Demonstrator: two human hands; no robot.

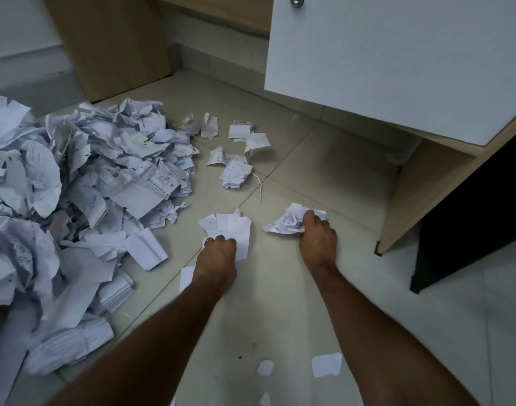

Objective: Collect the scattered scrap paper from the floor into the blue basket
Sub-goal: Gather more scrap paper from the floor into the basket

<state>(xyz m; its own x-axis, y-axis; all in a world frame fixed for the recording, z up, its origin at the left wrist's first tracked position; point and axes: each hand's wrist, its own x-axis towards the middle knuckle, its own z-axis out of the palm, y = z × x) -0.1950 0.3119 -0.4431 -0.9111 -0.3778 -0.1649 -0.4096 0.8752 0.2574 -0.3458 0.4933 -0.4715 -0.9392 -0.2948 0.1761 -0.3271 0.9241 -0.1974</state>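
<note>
head view, hands: both arms reach down to the tiled floor (pixel 294 288), each hand grabbing paper.
left hand (pixel 220 249): fingers curled around a flat-ish torn sheet (pixel 230 227); thin ring on one finger. Closed on the sheet, which lies on the floor in front of the knuckles.
right hand (pixel 316 234): fingers clenched on a crumpled wad (pixel 292 219), wad sticking out to the left of the fingers, touching the floor.
big pile (pixel 75 186): huge heap of crumpled and torn scrap paper along the left edge of the floor, running from the wooden desk leg (pixel 113 45) down toward the near-left corner.
loose scraps (pixel 236 153): a few crumpled bits past the hands, between the pile and the white cabinet door (pixel 397 63).
small bits (pixel 325 364): a couple of little white pieces near the bottom edge, between the forearms.
blue basket: can't see it anywhere here.
right side: light wood panel (pixel 420 194) with a dark panel (pixel 470 215) just beside it.
</note>
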